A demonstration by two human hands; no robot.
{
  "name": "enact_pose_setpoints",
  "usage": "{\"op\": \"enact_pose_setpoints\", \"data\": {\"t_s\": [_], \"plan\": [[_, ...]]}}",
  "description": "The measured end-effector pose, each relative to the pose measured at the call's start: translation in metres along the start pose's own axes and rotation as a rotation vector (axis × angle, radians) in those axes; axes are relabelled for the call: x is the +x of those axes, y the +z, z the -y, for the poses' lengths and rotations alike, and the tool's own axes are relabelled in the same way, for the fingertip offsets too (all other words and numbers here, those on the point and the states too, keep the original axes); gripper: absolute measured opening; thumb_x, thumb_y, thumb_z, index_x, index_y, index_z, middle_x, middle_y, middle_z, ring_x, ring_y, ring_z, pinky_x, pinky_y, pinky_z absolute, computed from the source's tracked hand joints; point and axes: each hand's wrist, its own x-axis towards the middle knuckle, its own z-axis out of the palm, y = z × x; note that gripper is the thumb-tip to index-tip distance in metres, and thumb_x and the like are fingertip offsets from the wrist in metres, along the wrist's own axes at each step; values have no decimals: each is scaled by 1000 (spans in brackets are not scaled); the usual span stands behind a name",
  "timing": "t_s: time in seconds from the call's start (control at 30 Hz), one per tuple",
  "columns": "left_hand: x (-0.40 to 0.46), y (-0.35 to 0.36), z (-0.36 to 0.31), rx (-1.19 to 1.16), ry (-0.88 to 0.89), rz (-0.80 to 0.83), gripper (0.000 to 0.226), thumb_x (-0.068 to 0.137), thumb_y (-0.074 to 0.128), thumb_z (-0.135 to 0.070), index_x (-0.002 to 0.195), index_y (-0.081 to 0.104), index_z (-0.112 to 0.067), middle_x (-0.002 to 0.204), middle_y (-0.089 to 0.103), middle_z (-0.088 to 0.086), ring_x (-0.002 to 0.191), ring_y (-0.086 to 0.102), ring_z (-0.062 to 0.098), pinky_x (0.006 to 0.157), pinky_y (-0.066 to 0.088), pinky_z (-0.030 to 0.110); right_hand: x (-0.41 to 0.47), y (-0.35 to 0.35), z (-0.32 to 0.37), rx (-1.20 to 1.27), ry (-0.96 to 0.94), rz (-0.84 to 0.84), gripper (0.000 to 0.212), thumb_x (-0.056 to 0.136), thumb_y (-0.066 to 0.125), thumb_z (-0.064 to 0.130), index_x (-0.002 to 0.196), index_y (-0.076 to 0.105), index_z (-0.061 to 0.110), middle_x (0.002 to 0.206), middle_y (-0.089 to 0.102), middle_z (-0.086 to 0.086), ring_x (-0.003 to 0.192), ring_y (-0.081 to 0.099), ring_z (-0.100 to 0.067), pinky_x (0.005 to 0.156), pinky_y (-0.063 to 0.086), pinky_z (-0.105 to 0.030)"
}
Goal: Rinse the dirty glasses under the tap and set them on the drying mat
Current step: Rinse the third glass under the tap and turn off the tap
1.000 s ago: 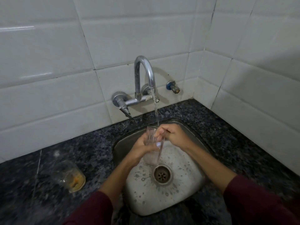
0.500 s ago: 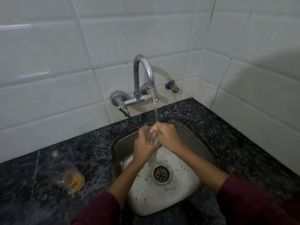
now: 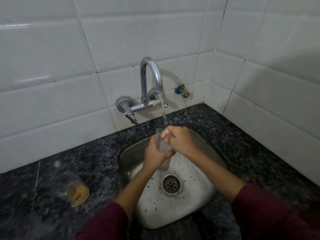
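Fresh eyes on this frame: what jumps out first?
Dead centre, the left hand grips a clear glass over the steel sink while the right hand works at its rim. A thin stream runs from the chrome tap onto the right hand at the rim. On the dark counter at left stands a second glass with orange residue.

The tap (image 3: 152,84) arches over the back of the sink (image 3: 199,205), and both hands fill the space under its spout. The surface (image 3: 86,161) at left carries one dirty glass (image 3: 72,189); around this glass it is bare. The tiled walls (image 3: 259,84) close the right corner.
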Motion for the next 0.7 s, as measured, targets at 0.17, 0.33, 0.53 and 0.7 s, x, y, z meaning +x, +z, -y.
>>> {"op": "enact_pose_setpoints", "data": {"t_s": [0.17, 0.33, 0.53, 0.7], "plan": [[-3, 0, 4, 96, 28, 59, 85, 59, 83, -41, 132, 41, -28, 123, 58, -7, 111, 57, 14, 87, 49, 31, 0, -2, 3, 19, 94, 1, 27, 90, 47, 6, 78, 70, 10, 61, 65, 5, 66, 64, -8, 65, 51, -21], [1, -23, 7, -521, -162, 429, 80, 51, 88, -24, 120, 51, -11, 101, 66, 14, 77, 67, 30, 66, 58, 42, -2, -16, -7, 438, 60, 154, 27, 96, 45, 8, 80, 67, 4, 64, 62, -5, 59, 60, -3, 66, 49, -16], [2, -6, 6, -172, -24, 118, 66, 56, 84, -21, 114, 53, -26, 104, 64, -2, 91, 64, 14, 77, 56, 34, 3, -9, -2, 74, 12, 48, 25, 89, 49, 1, 75, 69, 4, 63, 65, 0, 59, 60, 3, 66, 47, -11], [-2, 5, 5, 131, 67, -18, 81, 65, 82, -27, 132, 36, -27, 113, 61, -5, 97, 62, 14, 79, 52, 31, 8, 6, -5, -65, 32, 11, 20, 81, 52, 8, 73, 69, 15, 70, 70, -6, 73, 67, -20, 78, 55, -33]]}}
